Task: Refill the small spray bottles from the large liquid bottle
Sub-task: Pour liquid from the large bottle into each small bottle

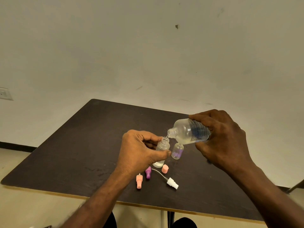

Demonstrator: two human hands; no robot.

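My left hand [141,152] grips a small clear spray bottle [162,148], uncapped, standing on the dark table [82,153], with a little clear liquid at its bottom. My right hand [223,140] holds the large clear liquid bottle [189,131] tipped on its side. Its open neck sits just over the small bottle's mouth, and a thin stream runs between them. A second small bottle [177,151] with a purple tint stands uncapped just right of the first, under the large bottle.
Loose on the table in front of the bottles lie a pink spray head [139,181], a purple spray head [148,172], a pink cap [165,169] and a white spray head with its dip tube [171,183]. The table's front edge is near my arms.
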